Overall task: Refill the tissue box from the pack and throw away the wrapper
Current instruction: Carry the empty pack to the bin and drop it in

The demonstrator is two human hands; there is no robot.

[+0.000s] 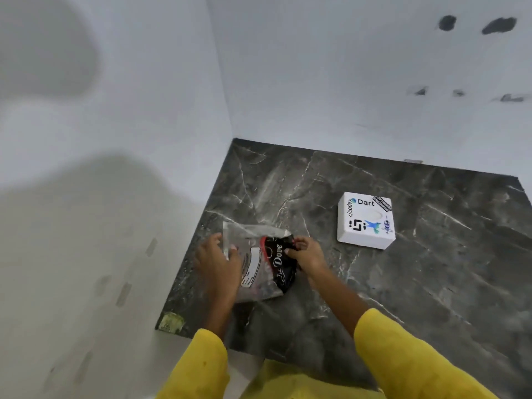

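Surface: a dark marble counter (403, 283) in the corner of white walls.
Pack: the plastic tissue pack (266, 263), clear with a black part that reads "Dove", lies on the counter near its left edge.
Left hand: the left hand (217, 262) grasps the clear left side of the pack.
Right hand: the right hand (306, 253) pinches the black right edge of the pack with its fingertips.
Box: the white tissue box (366, 220) with stickers stands well apart, to the right and farther back, touched by no hand.
Clothing: yellow sleeves (403, 349) cover both arms.

Box (366, 221) right of pack (266, 263)
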